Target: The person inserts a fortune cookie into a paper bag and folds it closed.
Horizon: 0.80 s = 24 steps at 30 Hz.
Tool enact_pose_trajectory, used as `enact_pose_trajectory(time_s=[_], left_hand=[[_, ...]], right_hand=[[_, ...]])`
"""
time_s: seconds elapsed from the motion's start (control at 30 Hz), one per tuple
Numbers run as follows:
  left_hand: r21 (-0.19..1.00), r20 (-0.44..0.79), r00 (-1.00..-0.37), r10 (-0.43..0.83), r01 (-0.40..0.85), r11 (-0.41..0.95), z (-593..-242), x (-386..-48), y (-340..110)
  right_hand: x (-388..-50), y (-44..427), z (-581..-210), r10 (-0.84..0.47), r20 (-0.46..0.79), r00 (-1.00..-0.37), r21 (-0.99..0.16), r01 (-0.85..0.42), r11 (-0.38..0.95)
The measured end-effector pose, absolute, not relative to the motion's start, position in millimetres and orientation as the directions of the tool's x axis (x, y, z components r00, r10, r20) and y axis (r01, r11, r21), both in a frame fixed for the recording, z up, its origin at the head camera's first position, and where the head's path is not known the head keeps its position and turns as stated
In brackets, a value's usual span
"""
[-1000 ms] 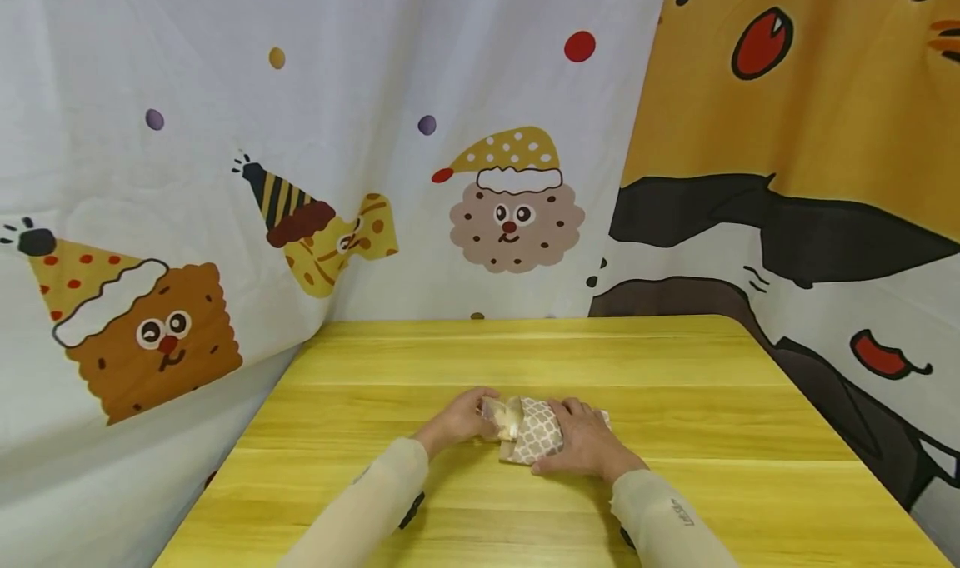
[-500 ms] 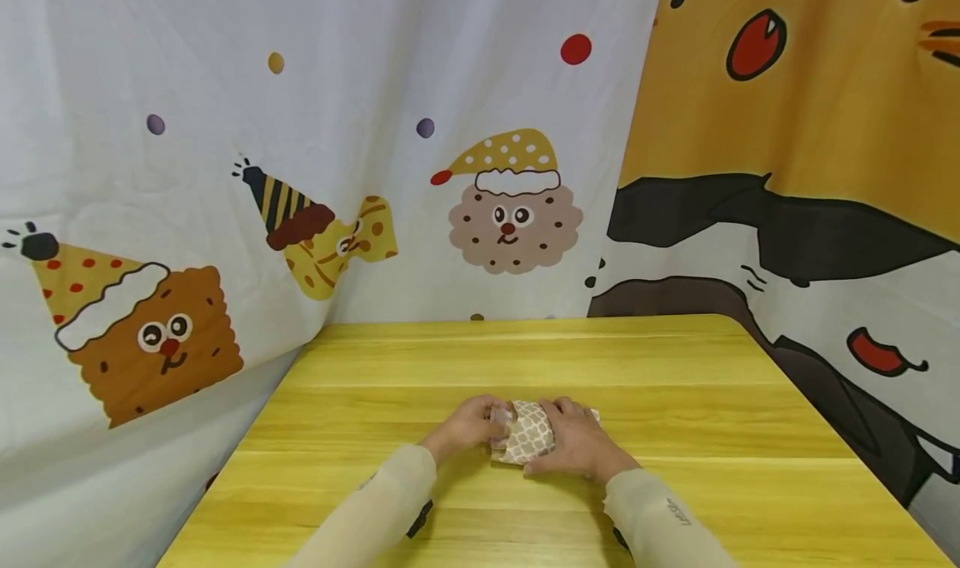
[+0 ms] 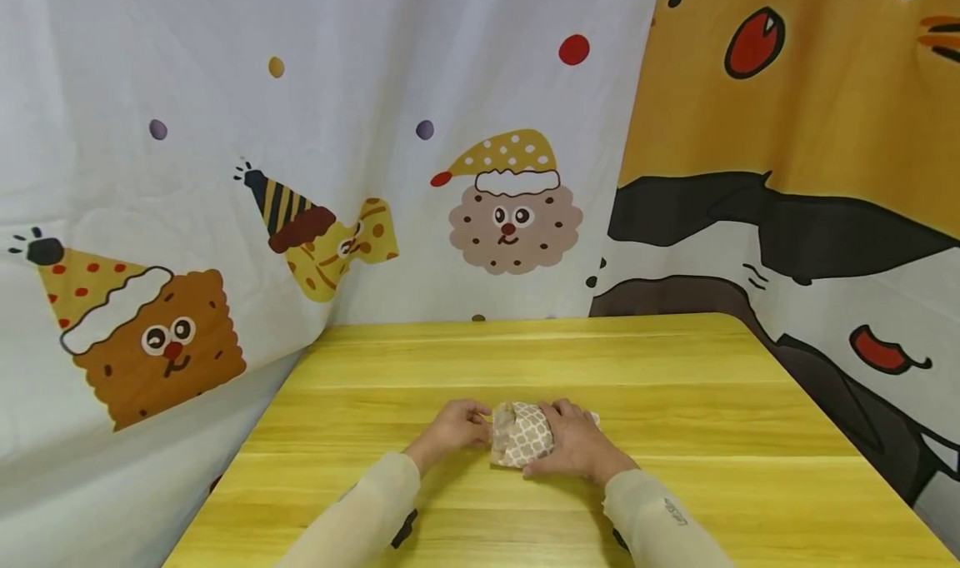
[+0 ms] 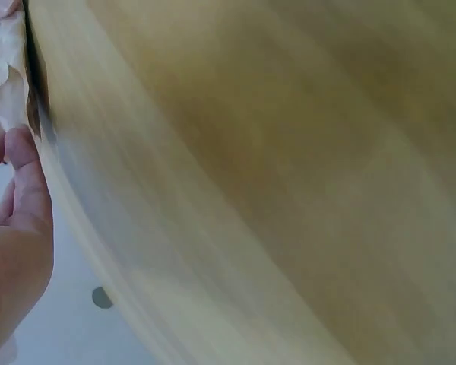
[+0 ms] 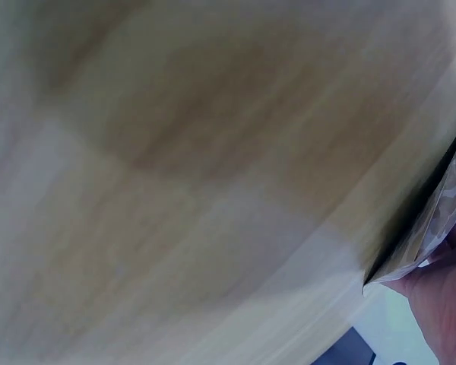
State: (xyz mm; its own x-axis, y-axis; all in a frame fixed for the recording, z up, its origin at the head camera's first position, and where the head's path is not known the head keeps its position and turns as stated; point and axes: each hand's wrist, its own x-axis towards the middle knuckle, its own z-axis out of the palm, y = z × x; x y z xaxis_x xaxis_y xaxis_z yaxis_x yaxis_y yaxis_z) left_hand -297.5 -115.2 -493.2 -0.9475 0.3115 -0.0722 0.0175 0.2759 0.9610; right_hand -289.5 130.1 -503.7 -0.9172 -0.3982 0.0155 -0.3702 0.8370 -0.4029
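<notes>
A paper bag (image 3: 528, 436) with a tan and white lattice print lies on the wooden table, its mouth facing left. My right hand (image 3: 573, 441) grips it from above, thumb along the near side and fingers over the far side. At the mouth, my left hand (image 3: 461, 425) pinches the edge between thumb and fingertips. In the left wrist view, the thumb (image 4: 30, 179) meets the pale end of the bag (image 4: 14, 91). The right wrist view catches only the bag's side (image 5: 433, 220) and part of the right hand (image 5: 444, 304). What lies inside the bag is mostly hidden.
The yellow wooden table (image 3: 675, 368) spreads around both hands. Behind it and along its left and right sides hangs a curtain (image 3: 390, 68) printed with cartoon figures.
My left hand has pushed a clear-wrapped pale item into the bag, then drawn back left to its mouth. The right hand and bag have shifted slightly left.
</notes>
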Motion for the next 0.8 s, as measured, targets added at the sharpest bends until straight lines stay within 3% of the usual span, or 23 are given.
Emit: enact_pose_trajectory(time_s=[0.43,0.67,0.8], left_hand=[[0.956,-0.058,-0.951,0.304,0.034,0.291,-496,-300,-94],[0.938,0.009,-0.926,0.378,0.139,0.317,-499,-297,-87],[0.953,-0.023,-0.927,0.373,0.093,0.289,-498,-296,-92]], right_hand=[[-289,127,-509,-0.392,0.01,-0.92,-0.411,-0.361,0.837],[-289,125,-505,-0.399,0.029,-0.916,-0.428,-0.372,0.824],[-288,123,-504,-0.402,0.017,-0.916,-0.44,-0.368,0.819]])
